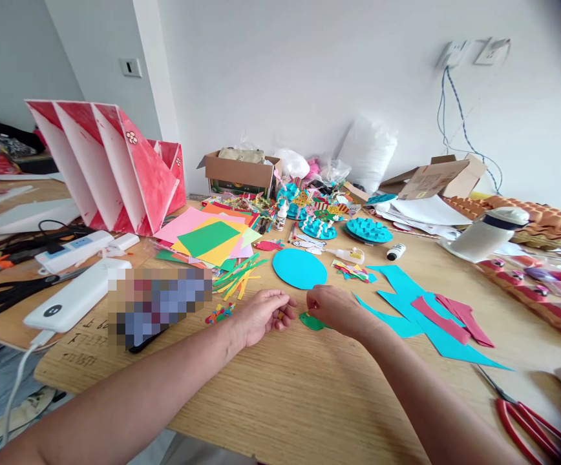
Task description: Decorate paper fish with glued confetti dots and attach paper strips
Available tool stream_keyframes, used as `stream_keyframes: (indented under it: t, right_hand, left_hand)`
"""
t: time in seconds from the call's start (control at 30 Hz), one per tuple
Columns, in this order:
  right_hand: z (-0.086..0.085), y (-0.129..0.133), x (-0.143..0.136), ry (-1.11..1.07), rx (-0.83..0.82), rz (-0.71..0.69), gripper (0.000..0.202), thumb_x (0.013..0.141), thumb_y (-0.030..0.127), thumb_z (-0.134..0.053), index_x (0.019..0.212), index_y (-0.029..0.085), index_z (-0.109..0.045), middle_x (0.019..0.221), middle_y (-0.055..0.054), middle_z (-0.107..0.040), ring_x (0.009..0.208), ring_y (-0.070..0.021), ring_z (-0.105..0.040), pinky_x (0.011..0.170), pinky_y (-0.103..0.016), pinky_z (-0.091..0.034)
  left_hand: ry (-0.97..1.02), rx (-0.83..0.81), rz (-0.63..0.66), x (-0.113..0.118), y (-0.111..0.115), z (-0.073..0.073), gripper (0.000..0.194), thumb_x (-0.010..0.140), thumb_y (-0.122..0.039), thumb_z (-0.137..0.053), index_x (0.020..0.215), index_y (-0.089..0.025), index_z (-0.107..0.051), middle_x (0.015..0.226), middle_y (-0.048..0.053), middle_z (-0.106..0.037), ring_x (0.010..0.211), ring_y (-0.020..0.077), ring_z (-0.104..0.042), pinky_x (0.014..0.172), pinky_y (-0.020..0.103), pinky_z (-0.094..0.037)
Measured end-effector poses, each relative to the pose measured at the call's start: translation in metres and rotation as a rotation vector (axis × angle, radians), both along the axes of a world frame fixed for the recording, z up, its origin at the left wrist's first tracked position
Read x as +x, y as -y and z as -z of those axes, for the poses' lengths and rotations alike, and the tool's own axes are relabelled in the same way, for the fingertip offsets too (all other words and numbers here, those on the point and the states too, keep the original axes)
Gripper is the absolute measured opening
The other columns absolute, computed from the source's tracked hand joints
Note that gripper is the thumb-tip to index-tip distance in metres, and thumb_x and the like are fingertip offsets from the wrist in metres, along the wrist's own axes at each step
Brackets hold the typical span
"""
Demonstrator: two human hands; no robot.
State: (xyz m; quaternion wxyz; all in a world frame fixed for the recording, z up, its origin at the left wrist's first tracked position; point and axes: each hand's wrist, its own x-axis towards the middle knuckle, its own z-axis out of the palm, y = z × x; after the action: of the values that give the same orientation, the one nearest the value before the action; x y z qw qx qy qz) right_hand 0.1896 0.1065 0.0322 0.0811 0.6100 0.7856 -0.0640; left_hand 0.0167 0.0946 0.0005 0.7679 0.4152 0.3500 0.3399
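My left hand (267, 316) is over the table's near middle, its fingers curled in. A speck of yellow shows at its fingertips, too small to name. My right hand (335, 309) is closed, fingertips pointing down, above a small green paper cutout (313, 321). Its fingers hide part of that cutout and whatever they may pinch. Just beyond both hands lies a flat blue paper oval (300, 268). Small coloured paper bits (220, 313) sit left of my left hand, and green and yellow paper strips (239, 274) lie behind them.
Blue paper offcuts (406, 307) and red scissors (527, 413) lie at right. A glue bottle (349, 256) is behind the oval. Coloured sheets (210, 240), a power bank (77, 294) and a pixelated phone-like object (164, 307) occupy the left. Finished-looking blue discs (368, 230) stand farther back.
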Motion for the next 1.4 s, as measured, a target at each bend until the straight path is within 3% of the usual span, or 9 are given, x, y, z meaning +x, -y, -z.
stream_keyframes:
  t: [0.23,0.53,0.63,0.77,0.93,1.03,1.17,1.4]
  right_hand:
    - [-0.001,0.0,-0.001,-0.025,0.003,0.005,0.015,0.07,0.021,-0.049,0.075,0.021,-0.063,0.08,-0.004,-0.063,0.069,-0.0157,-0.056,0.048,-0.023,-0.026]
    - [-0.026,0.013,-0.005,-0.255,0.095,-0.001,0.012,0.071,0.022,-0.048,0.069,0.019,-0.06,0.074,-0.002,-0.061,0.063,-0.0107,-0.05,0.052,-0.02,-0.03]
    - [-0.03,0.022,-0.015,-0.37,0.123,-0.019,0.015,0.073,0.023,-0.046,0.069,0.018,-0.059,0.07,-0.002,-0.06,0.061,-0.0102,-0.05,0.052,-0.02,-0.031]
    - [-0.033,0.03,-0.031,-0.447,0.015,-0.016,0.016,0.071,0.02,-0.045,0.068,0.018,-0.061,0.064,0.0,-0.061,0.055,-0.0094,-0.049,0.048,-0.02,-0.03]
    - [-0.017,0.028,-0.054,-0.494,-0.076,-0.129,0.019,0.068,0.013,-0.044,0.068,0.018,-0.062,0.065,0.0,-0.062,0.056,-0.0089,-0.048,0.05,-0.019,-0.03]
    - [-0.006,0.023,-0.07,-0.491,-0.062,-0.224,0.02,0.066,0.011,-0.046,0.071,0.018,-0.064,0.071,-0.001,-0.063,0.061,-0.0089,-0.05,0.054,-0.019,-0.032]
    - [-0.001,0.018,-0.092,-0.46,-0.076,-0.342,0.019,0.068,0.012,-0.048,0.075,0.018,-0.065,0.074,-0.001,-0.063,0.064,-0.0092,-0.05,0.057,-0.018,-0.033]
    - [0.009,0.014,-0.12,-0.39,0.024,-0.432,0.019,0.072,0.015,-0.049,0.078,0.02,-0.066,0.081,-0.003,-0.063,0.071,-0.0118,-0.054,0.057,-0.02,-0.034]
  left_hand:
    - [0.109,-0.116,-0.065,0.001,-0.006,0.004,0.024,0.08,-0.033,-0.05,0.081,-0.009,-0.057,0.069,0.006,-0.061,0.058,0.01,-0.057,0.055,0.02,-0.042]
    - [0.203,-0.204,-0.106,-0.001,-0.009,-0.008,0.025,0.086,-0.029,-0.04,0.084,-0.009,-0.056,0.075,0.012,-0.065,0.073,0.0169,-0.063,0.072,0.027,-0.048]
    - [0.222,-0.132,-0.156,-0.01,-0.019,-0.02,0.018,0.084,-0.022,-0.043,0.085,-0.008,-0.056,0.078,0.012,-0.065,0.076,0.0171,-0.063,0.076,0.028,-0.047]
    - [0.225,0.026,-0.19,-0.027,-0.03,-0.039,0.013,0.081,-0.015,-0.045,0.087,-0.009,-0.055,0.081,0.012,-0.064,0.079,0.0173,-0.063,0.077,0.029,-0.047]
    - [0.032,0.122,-0.135,-0.044,-0.026,-0.052,0.011,0.078,-0.014,-0.046,0.083,-0.009,-0.055,0.077,0.01,-0.062,0.072,0.0146,-0.062,0.073,0.029,-0.047]
    - [-0.108,0.238,-0.15,-0.055,-0.025,-0.049,0.008,0.075,-0.014,-0.049,0.079,-0.01,-0.056,0.075,0.006,-0.06,0.066,0.0105,-0.059,0.064,0.023,-0.046]
    - [-0.229,0.367,-0.224,-0.062,-0.034,-0.036,0.008,0.073,-0.015,-0.049,0.076,-0.012,-0.056,0.069,0.003,-0.057,0.06,0.0081,-0.056,0.056,0.019,-0.043]
    - [-0.243,0.434,-0.468,-0.058,-0.048,-0.016,0.009,0.07,-0.014,-0.046,0.071,-0.013,-0.055,0.061,0.0,-0.055,0.053,0.0077,-0.053,0.052,0.018,-0.041]
